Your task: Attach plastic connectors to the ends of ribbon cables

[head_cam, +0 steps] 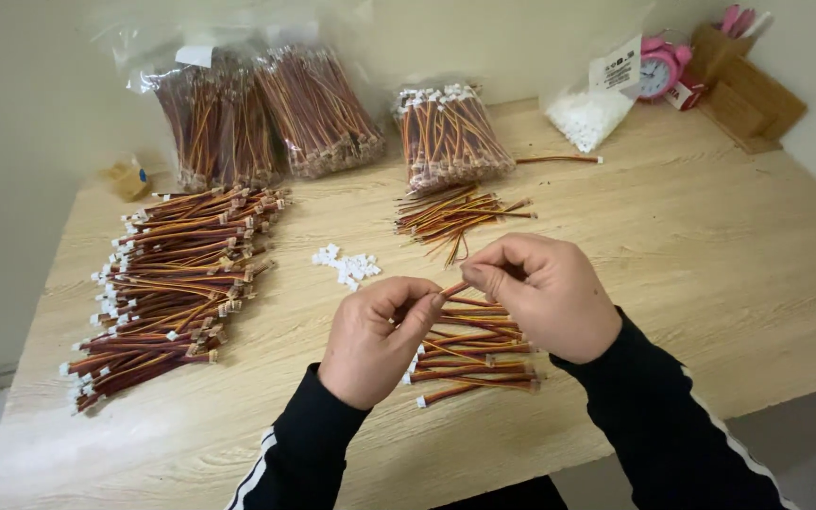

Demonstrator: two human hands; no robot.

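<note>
**Both hands pinching one short wire lead at centre frame**

We are holding a short wire lead (455, 288) just below the middle of the frame, above the wooden table (691, 255). Our left hand (375, 340) is closing thumb and forefinger on its lower end, and our right hand (545, 293) is curling its fingers around the upper end; whether a white connector is sitting between the fingertips we cannot tell.

Directly beneath the hands a small batch of leads (474, 364) is lying on the table. Toward the centre, a little heap of white connectors (347, 266) is waiting, with loose bare leads (455, 215) above it. At the left a large pile of finished leads (177, 283) is spreading out, and bagged bundles (276, 113) are standing along the upper edge. A pink alarm clock (658, 71) is sitting at upper right.

We are judging the grip as slim: a slip could be dropping the lead into the batch below, mixing it in, and a sleeve could be scattering the connectors.
</note>
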